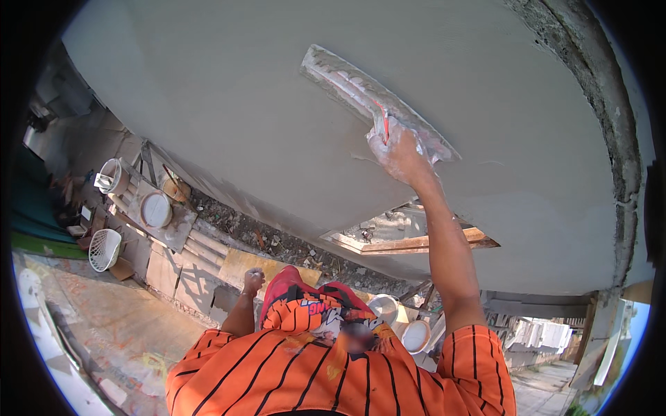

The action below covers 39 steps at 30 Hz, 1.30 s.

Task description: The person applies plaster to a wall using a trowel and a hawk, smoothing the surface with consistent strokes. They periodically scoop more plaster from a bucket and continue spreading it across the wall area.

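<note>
My right hand, smeared with plaster, is closed round the handle of a long plastering trowel. Its blade lies slanted against the grey plastered wall, with wet plaster on its back and a bit of red at the handle. My right arm stretches up and forward to it. Lower down on the left, my left hand hangs beside my leg with its fingers curled; no tool shows in it. Below the right forearm, a wood-framed opening breaks the wall.
Planks and poles form a platform on the left. A tub and a bucket stand there; a white plastic chair is beyond. Another tub is beside me at right. Rubble lies along the wall's foot.
</note>
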Each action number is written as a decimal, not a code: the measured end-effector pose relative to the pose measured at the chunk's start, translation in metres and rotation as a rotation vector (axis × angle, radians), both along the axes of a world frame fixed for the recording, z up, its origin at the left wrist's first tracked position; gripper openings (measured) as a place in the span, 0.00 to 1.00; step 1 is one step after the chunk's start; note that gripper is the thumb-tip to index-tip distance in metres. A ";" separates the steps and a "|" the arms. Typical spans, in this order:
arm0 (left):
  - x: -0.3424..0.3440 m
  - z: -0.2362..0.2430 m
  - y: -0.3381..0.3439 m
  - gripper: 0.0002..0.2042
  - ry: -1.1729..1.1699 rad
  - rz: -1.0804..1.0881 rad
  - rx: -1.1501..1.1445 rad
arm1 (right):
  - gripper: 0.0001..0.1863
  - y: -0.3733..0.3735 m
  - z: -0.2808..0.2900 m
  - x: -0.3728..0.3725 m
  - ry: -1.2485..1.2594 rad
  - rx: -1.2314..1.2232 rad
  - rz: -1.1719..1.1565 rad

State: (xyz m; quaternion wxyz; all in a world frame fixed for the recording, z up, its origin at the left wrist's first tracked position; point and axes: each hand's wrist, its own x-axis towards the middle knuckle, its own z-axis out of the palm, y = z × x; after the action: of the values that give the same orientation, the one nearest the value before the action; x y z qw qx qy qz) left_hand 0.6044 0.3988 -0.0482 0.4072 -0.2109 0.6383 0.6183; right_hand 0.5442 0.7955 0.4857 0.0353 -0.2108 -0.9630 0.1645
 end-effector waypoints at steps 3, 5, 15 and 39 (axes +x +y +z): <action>0.005 -0.002 -0.016 0.07 -0.013 0.063 0.015 | 0.17 0.015 0.075 0.029 0.366 -0.244 -0.012; 0.015 0.005 -0.029 0.07 -0.034 0.077 -0.022 | 0.14 0.025 0.112 0.058 0.589 -0.386 -0.067; 0.004 0.022 -0.031 0.08 0.010 -0.011 -0.082 | 0.19 -0.056 -0.101 0.036 0.051 -0.033 0.059; -0.009 0.051 0.125 0.11 0.116 -0.320 0.120 | 0.10 0.157 0.088 0.275 0.981 0.173 -0.471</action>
State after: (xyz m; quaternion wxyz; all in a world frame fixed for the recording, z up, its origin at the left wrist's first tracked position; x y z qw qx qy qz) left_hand 0.5959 0.5235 0.0029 0.4746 -0.0460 0.6481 0.5937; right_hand 0.8192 0.9524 0.5737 0.5331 -0.3153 -0.7703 0.1515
